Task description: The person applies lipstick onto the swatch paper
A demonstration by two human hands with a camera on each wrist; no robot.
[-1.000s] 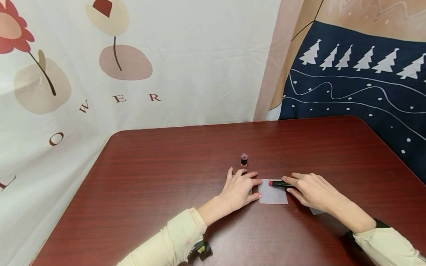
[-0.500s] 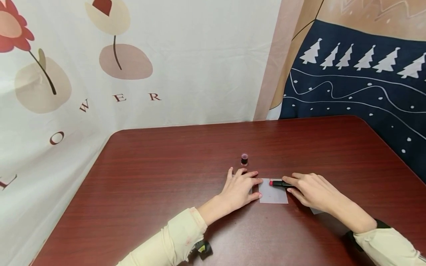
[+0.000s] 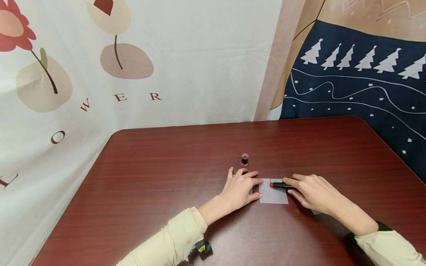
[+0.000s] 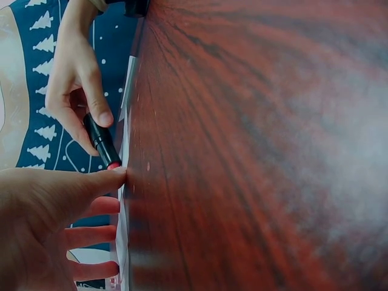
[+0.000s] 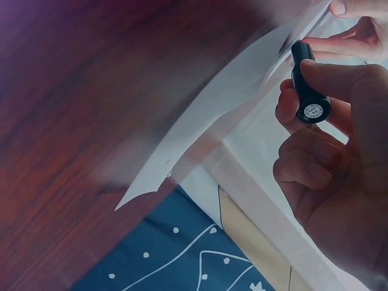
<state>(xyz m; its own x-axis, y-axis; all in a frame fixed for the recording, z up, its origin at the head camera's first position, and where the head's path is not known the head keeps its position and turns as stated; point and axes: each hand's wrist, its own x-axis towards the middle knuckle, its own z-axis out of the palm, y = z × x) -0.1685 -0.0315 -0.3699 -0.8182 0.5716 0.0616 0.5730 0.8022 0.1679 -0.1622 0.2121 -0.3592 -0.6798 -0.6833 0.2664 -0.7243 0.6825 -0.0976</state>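
My right hand (image 3: 314, 191) pinches a black-tubed lipstick (image 3: 280, 185) between thumb and fingers, its red tip down at a small white sheet of paper (image 3: 273, 196). A short red line runs from the sheet's far edge to the tip. In the right wrist view a round white label shows on the end of the lipstick (image 5: 312, 109). My left hand (image 3: 237, 189) lies with spread fingers, thumb and forefinger at the sheet's left edge. Beyond it stands a small cap (image 3: 244, 159), clear purplish above and dark below.
Another piece of paper (image 3: 316, 212) lies partly hidden under my right hand; in the right wrist view a paper (image 5: 200, 124) curls up from the table. The red-brown table (image 3: 166, 155) ends at a printed white cloth (image 3: 206, 74) and a dark blue one (image 3: 352, 88).
The lipstick's tip has slid slightly toward me along the paper, with my right hand shifting along. My left hand stays in place.
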